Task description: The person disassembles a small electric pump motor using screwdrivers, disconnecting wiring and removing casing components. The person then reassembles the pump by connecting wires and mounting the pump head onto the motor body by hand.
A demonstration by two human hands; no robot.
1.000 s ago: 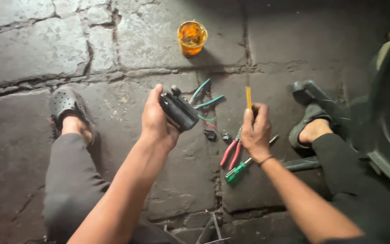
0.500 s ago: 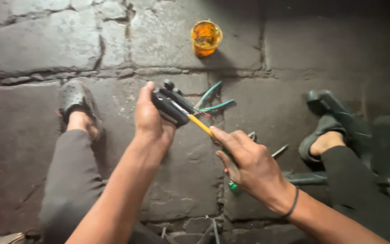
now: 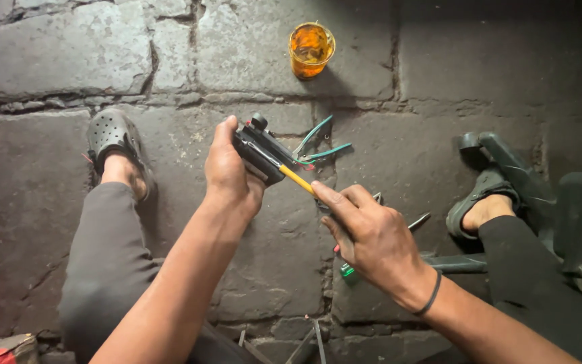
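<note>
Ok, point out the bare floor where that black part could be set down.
Bare stone lies left of the amber glass, above the black perforated clog, and right of the green wires. It is crowded under the right hand, where hand tools lie.

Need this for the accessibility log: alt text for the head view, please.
Seen from above, a seated person's left hand grips a small black device with green wires, while the right hand presses a yellow-handled screwdriver into it. A glass of amber drink stands on the stone floor beyond.
</note>
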